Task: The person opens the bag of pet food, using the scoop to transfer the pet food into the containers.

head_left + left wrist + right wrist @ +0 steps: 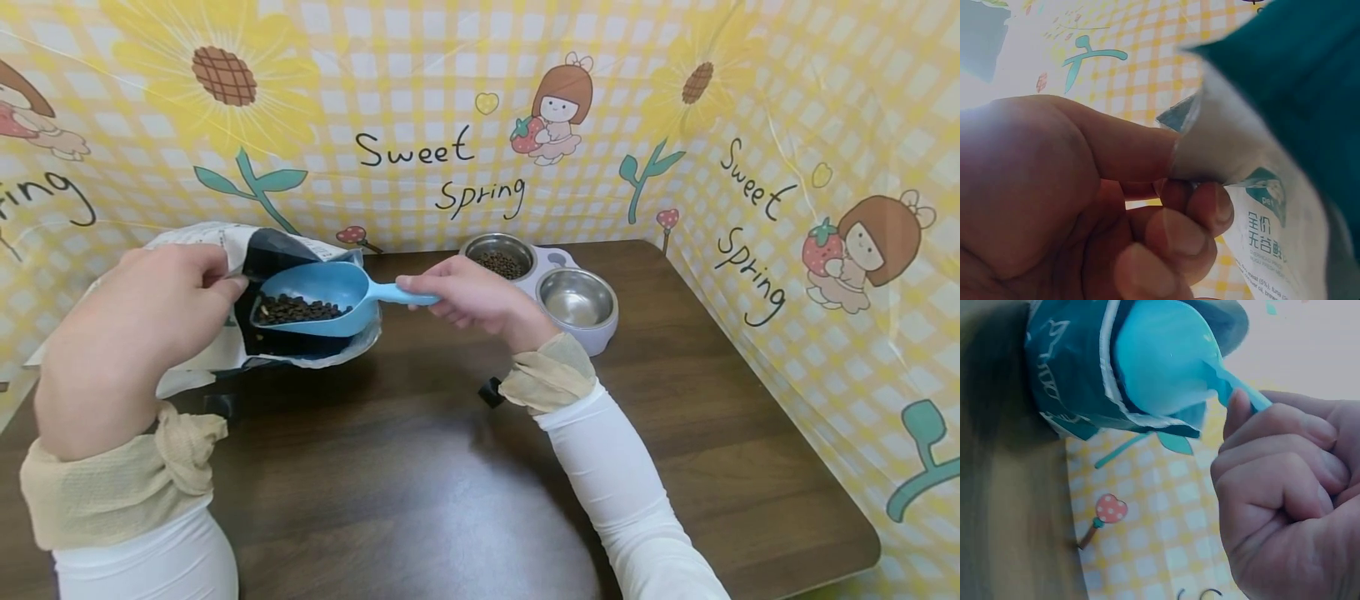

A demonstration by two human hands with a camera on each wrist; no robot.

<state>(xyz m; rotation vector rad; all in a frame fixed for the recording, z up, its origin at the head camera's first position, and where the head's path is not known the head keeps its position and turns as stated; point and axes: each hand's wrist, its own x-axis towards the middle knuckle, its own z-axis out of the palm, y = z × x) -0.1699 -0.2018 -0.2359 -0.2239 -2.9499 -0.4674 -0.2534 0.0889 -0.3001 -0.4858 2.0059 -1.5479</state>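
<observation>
My right hand [476, 296] grips the handle of a light blue scoop [360, 312], its fingers curled around it in the right wrist view. Dark brown kibble [300, 309] lies in the scoop, which sits in the mouth of a pet food bag [202, 237]. The bag lies on its side at the left, its opening facing right. With thumb and fingers, my left hand [135, 325] pinches the bag's upper edge; in the left wrist view, the white bag wall [1216, 134] is caught between them.
A pale double feeder [603, 337] stands at the back of the brown table [420, 500]. Kibble lies in its left steel bowl [498, 254]; the right steel bowl [576, 298] shows bare metal. A small black object [491, 392] is near my right wrist. Patterned yellow cloth [420, 83] hangs behind.
</observation>
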